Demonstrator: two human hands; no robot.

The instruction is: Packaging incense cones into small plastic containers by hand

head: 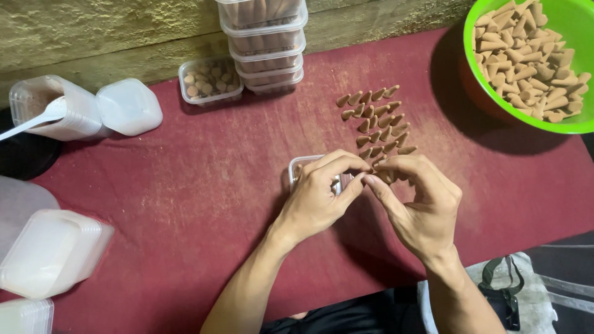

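My left hand [318, 195] and my right hand [417, 204] meet fingertip to fingertip over a small clear plastic box [298, 168] on the red cloth. Both pinch tan cone-shaped pieces at the near end of the laid-out cones [378, 119], which lie in rows just beyond my fingers. The box is mostly hidden under my left hand; what lies in it is hard to see.
A green bowl [575, 18] heaped with tan cones stands at the far right. A stack of filled clear boxes [266, 43] and one open filled box [210, 80] sit at the back. Empty clear containers [52, 250] and a spoon [31, 120] are at the left.
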